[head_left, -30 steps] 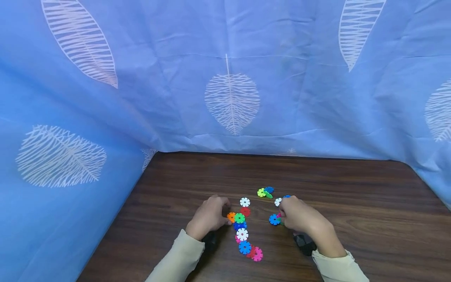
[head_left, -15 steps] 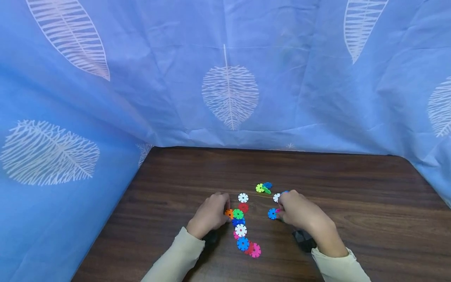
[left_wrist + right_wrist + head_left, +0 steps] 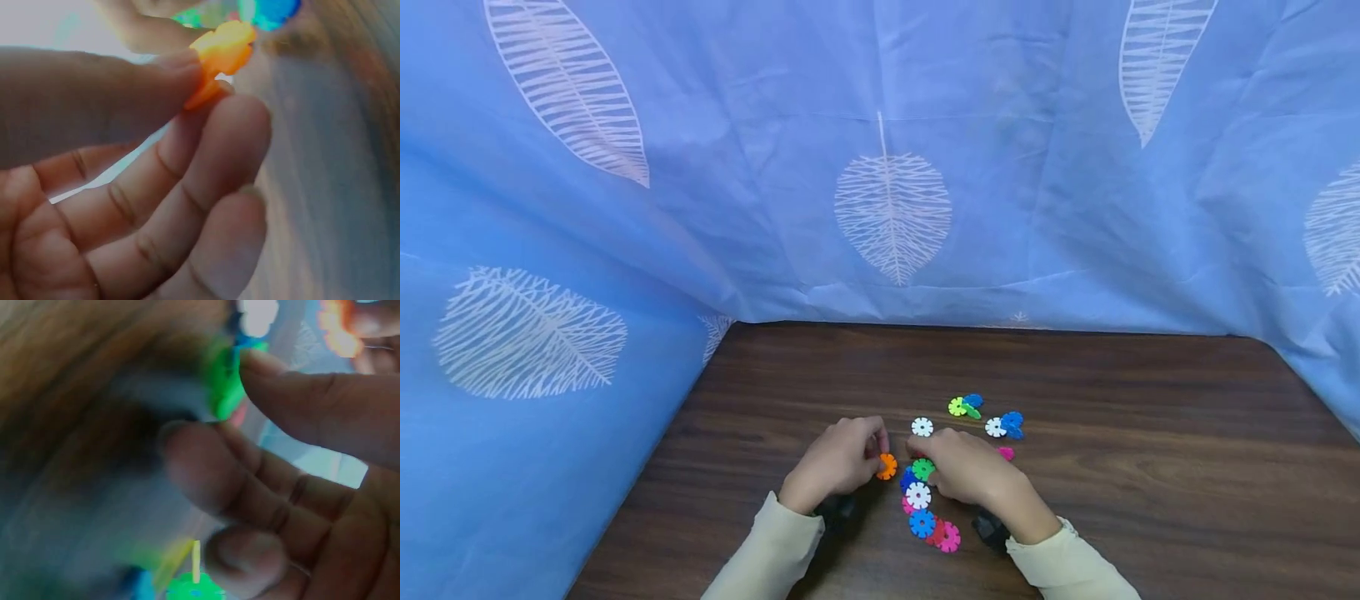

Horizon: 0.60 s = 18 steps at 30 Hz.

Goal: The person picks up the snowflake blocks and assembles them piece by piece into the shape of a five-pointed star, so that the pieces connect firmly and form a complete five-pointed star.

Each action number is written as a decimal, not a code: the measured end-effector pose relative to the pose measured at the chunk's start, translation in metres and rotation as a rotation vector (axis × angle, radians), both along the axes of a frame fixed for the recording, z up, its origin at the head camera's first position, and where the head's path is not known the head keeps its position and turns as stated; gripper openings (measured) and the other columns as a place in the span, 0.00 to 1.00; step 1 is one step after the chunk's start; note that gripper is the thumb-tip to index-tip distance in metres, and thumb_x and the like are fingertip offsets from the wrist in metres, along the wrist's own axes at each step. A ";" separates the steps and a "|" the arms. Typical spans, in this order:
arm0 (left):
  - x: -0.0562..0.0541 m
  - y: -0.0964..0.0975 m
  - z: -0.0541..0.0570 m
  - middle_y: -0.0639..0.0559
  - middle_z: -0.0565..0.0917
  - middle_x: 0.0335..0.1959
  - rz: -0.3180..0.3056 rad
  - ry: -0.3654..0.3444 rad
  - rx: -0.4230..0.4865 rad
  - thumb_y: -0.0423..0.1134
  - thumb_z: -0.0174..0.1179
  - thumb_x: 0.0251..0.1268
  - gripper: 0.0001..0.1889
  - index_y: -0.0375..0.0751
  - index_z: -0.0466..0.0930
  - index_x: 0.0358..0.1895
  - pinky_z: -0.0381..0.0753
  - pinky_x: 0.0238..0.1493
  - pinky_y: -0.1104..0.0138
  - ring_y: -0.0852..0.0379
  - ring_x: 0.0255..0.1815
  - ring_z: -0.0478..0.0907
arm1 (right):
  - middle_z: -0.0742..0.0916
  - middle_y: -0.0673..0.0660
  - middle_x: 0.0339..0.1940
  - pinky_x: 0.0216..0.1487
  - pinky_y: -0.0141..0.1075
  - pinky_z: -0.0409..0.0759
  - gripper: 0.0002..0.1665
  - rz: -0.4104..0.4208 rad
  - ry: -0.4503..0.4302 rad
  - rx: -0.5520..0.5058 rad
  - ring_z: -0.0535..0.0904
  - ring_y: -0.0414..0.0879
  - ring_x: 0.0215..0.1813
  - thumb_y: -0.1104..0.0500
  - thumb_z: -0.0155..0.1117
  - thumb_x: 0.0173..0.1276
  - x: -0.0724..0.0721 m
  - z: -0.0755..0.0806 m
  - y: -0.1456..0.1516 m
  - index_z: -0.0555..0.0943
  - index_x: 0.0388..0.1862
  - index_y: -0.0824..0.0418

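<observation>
My left hand (image 3: 838, 458) pinches an orange notched plastic disc (image 3: 887, 466) between thumb and fingers. In the left wrist view, this orange disc (image 3: 224, 53) sticks out past the thumb tip. My right hand (image 3: 966, 471) reaches over the table and pinches a green notched disc (image 3: 922, 469). Its thumb lies against that green disc (image 3: 225, 384) in the right wrist view. A curved chain runs from the green disc toward me, through a dark blue disc (image 3: 907, 478), a white disc (image 3: 917, 496), a blue disc (image 3: 922, 523) and a pink disc (image 3: 951, 537). A small gap separates orange from green.
Beyond the hands lie a white disc (image 3: 922, 427), a cluster with a yellow-green disc (image 3: 957, 407), and another with a white disc (image 3: 996, 427) and a blue disc (image 3: 1012, 421). A pink disc (image 3: 1006, 453) shows behind the right hand. Blue cloth (image 3: 760, 208) hangs behind the table (image 3: 1150, 433).
My right hand has moved left from the blue and pink discs to the green disc. The orange disc, beside the green one before, now stands apart from it in my left hand.
</observation>
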State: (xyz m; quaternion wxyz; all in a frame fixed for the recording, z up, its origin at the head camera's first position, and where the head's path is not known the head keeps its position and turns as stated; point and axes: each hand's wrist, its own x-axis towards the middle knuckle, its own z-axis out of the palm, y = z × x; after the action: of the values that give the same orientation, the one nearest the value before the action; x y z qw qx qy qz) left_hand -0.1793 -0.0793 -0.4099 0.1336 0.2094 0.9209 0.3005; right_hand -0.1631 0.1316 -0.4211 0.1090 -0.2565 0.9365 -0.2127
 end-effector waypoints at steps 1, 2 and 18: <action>0.001 -0.001 0.001 0.56 0.78 0.25 -0.006 -0.008 0.012 0.28 0.69 0.65 0.09 0.44 0.80 0.37 0.78 0.25 0.65 0.56 0.22 0.73 | 0.87 0.51 0.35 0.25 0.35 0.75 0.24 -0.006 -0.006 0.008 0.72 0.41 0.25 0.73 0.73 0.61 -0.001 -0.002 0.000 0.84 0.55 0.57; 0.002 -0.001 0.003 0.56 0.79 0.26 -0.014 -0.012 0.022 0.27 0.68 0.65 0.08 0.44 0.81 0.38 0.78 0.26 0.66 0.57 0.22 0.74 | 0.87 0.50 0.35 0.24 0.34 0.73 0.25 -0.008 -0.006 0.014 0.72 0.41 0.24 0.74 0.73 0.61 -0.001 -0.004 0.001 0.85 0.56 0.57; 0.005 -0.009 0.015 0.47 0.85 0.24 -0.056 -0.191 0.401 0.29 0.59 0.76 0.07 0.33 0.83 0.37 0.86 0.26 0.65 0.56 0.21 0.82 | 0.75 0.43 0.22 0.25 0.31 0.67 0.08 0.104 0.020 -0.218 0.66 0.35 0.23 0.67 0.69 0.70 -0.008 0.002 0.015 0.80 0.33 0.57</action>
State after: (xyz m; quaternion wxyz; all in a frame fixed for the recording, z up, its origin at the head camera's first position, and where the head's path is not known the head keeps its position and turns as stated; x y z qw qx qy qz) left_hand -0.1747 -0.0880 -0.3951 0.1840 0.2278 0.8197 0.4922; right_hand -0.1708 0.1467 -0.4196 0.0822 -0.3171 0.8944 -0.3046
